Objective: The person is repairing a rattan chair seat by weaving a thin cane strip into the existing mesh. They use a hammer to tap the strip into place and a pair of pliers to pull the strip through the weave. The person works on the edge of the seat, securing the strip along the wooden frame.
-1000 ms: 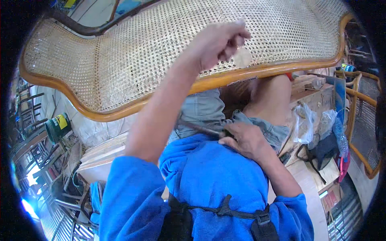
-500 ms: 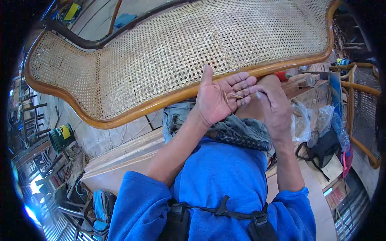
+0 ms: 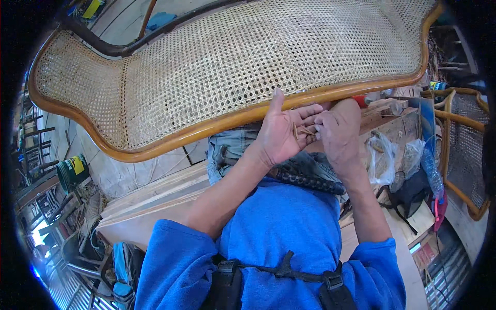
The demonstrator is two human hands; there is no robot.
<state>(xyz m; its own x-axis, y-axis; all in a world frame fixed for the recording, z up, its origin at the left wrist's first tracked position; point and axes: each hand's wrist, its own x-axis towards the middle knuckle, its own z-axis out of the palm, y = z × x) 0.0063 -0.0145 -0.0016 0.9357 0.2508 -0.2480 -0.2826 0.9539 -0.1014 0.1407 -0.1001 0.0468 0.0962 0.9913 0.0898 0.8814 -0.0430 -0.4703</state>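
Right hand (image 3: 338, 132) grip picks pegs (image 3: 305, 130) from open left palm (image 3: 281, 137); pegs' axes mixed.

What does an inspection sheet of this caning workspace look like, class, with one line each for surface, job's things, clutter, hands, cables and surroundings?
Surface: wooden planks under the frame.
Job's things: woven cane seat panel in a curved wooden frame; small wooden pegs in the palm.
Clutter: plastic bags, green bucket.
Hands: left hand open, palm up, cradling pegs; right hand picking at them.
Cables: nothing seen.
Surroundings: another cane chair at right.
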